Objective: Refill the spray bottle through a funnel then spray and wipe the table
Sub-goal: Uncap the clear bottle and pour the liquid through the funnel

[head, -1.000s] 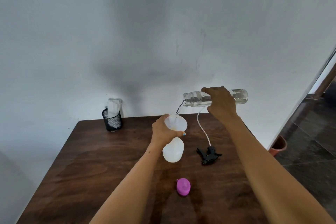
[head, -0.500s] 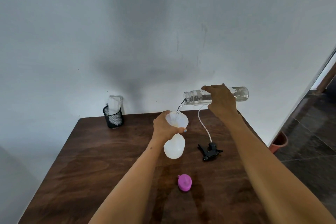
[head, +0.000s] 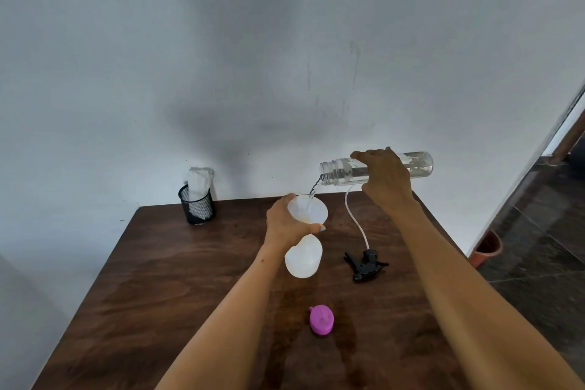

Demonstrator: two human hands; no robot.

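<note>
No legible text, labels, brand marks or numbers on any item in the frame; none on the wall.

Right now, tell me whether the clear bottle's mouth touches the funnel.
Apart. The head view shows wall and a thin stream of water between the clear bottle mouth and the funnel rim below it.

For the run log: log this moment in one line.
step: pouring | right hand: clear plastic bottle tilted | left hand: white funnel on translucent spray bottle | black trigger head: on table
</note>
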